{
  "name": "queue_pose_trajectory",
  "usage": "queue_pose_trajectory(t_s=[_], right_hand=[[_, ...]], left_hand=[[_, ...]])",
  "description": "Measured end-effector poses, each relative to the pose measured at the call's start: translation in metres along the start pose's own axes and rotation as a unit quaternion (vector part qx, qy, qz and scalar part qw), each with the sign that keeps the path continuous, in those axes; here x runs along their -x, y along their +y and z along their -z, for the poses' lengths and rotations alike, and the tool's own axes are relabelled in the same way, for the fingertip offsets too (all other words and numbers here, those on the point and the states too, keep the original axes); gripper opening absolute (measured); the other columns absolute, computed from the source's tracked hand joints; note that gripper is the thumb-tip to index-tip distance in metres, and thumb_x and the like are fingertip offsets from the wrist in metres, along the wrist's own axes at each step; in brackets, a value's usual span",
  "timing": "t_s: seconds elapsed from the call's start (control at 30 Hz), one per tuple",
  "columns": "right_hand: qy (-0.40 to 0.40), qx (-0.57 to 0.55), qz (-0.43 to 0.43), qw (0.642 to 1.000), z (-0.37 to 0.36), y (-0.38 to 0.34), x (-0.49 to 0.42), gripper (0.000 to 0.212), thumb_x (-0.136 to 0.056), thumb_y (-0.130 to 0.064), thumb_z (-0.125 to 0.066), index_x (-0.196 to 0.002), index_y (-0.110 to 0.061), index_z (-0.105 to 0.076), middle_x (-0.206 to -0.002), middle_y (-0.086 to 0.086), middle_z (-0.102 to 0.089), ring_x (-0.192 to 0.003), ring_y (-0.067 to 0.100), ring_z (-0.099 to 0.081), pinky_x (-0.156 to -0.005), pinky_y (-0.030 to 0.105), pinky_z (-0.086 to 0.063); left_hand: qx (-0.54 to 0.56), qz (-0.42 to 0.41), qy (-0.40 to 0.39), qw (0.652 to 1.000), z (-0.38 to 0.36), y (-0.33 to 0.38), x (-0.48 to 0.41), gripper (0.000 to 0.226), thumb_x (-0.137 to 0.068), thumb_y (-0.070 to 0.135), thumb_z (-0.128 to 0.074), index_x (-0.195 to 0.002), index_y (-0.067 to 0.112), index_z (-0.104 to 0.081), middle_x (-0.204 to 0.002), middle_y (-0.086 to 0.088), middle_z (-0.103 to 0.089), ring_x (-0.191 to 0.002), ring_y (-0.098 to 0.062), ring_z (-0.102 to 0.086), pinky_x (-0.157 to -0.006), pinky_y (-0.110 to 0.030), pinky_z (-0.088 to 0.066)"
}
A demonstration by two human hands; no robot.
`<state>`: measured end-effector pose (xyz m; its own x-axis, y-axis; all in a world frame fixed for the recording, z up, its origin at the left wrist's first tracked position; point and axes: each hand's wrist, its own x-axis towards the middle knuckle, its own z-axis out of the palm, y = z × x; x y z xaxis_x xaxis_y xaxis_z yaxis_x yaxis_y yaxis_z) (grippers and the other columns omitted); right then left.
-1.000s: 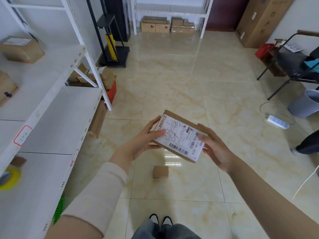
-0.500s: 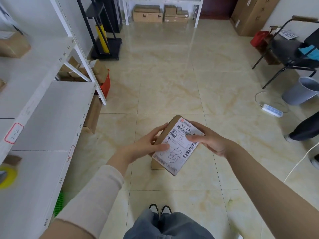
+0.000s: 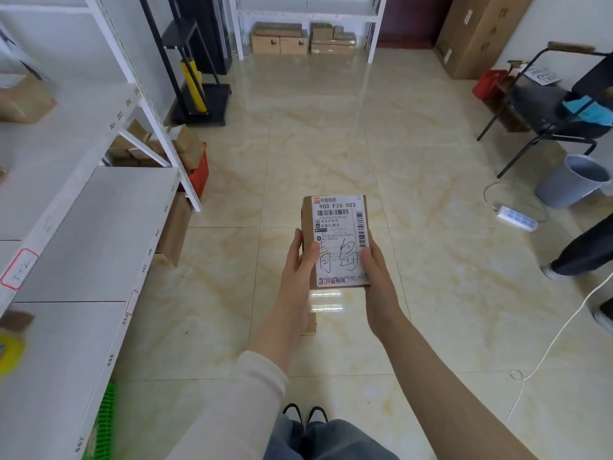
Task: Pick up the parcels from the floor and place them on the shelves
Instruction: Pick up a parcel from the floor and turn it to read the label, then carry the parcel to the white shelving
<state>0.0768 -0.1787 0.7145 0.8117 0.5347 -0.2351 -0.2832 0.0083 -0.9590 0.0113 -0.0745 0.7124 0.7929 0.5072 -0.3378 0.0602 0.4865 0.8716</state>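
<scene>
We hold a labelled cardboard parcel (image 3: 336,240) between both hands: left hand (image 3: 298,270) clamped on its left edge, right hand (image 3: 376,273) on its right, label up. Long axis runs away from us. White shelves (image 3: 96,224) lie to our left, so L hand is nearer; next move prob. a swing left. 2nd small box (image 3: 309,322) on the floor, just below the hands, partly hidden.

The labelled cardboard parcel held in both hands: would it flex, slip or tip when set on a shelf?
The parcel is probably stiff: its edges look straight between the left hand and right hand. It seems light, held by its near end. Flat and boxy, it should lie stable without rolling.
</scene>
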Motion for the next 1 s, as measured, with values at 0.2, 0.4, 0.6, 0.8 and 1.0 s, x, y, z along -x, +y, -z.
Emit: queue_pose_trajectory(t_s=[0.2, 0.4, 0.6, 0.8, 1.0], right_hand=[[0.026, -0.045, 0.025, 0.998, -0.01, -0.006, -0.001, 0.069, -0.084, -0.049, -0.043, -0.148, -0.026, -0.031, -0.15, 0.0, -0.044, -0.134, 0.017, -0.046, -0.111, 0.038, -0.038], [0.031, -0.055, 0.039, 0.997, -0.013, -0.014, -0.005, 0.08, -0.075, -0.063, -0.045, -0.147, -0.029, -0.033, -0.149, -0.002, -0.045, -0.136, 0.017, -0.044, -0.115, 0.044, -0.033], [0.036, -0.046, 0.043, 0.997, -0.015, -0.015, -0.009, 0.076, -0.077, -0.064, -0.043, -0.145, -0.032, -0.036, -0.149, -0.003, -0.046, -0.136, 0.017, -0.044, -0.116, 0.047, -0.03], [0.032, -0.048, 0.051, 0.997, -0.016, -0.019, -0.012, 0.077, -0.077, -0.064, -0.044, -0.146, -0.03, -0.035, -0.149, -0.002, -0.045, -0.136, 0.017, -0.043, -0.116, 0.046, -0.03], [0.033, -0.049, 0.057, 0.997, -0.015, -0.02, -0.017, 0.066, -0.086, -0.054, -0.038, -0.146, -0.029, -0.034, -0.149, -0.002, -0.046, -0.135, 0.016, -0.044, -0.116, 0.045, -0.031]], left_hand=[[0.018, -0.052, -0.004, 0.998, -0.008, 0.005, 0.0, 0.052, -0.1, 0.034, -0.037, -0.151, 0.026, -0.031, -0.142, 0.002, -0.054, -0.114, -0.005, -0.062, -0.079, -0.013, -0.055], [0.013, -0.072, -0.004, 0.997, -0.014, 0.015, -0.002, 0.068, -0.085, 0.048, -0.044, -0.15, 0.029, -0.032, -0.144, 0.003, -0.054, -0.127, -0.013, -0.056, -0.1, -0.028, -0.048], [0.018, -0.079, 0.002, 0.997, -0.014, 0.019, -0.003, 0.059, -0.093, 0.044, -0.043, -0.15, 0.03, -0.032, -0.146, 0.005, -0.051, -0.13, -0.012, -0.053, -0.095, -0.021, -0.049], [0.024, -0.091, 0.001, 0.996, -0.015, 0.022, -0.005, 0.06, -0.092, 0.045, -0.042, -0.149, 0.031, -0.033, -0.145, 0.005, -0.053, -0.129, -0.012, -0.054, -0.098, -0.024, -0.047], [0.028, -0.093, -0.005, 0.995, -0.016, 0.024, -0.009, 0.054, -0.096, 0.041, -0.039, -0.149, 0.031, -0.033, -0.145, 0.005, -0.052, -0.126, -0.01, -0.055, -0.092, -0.02, -0.05]])
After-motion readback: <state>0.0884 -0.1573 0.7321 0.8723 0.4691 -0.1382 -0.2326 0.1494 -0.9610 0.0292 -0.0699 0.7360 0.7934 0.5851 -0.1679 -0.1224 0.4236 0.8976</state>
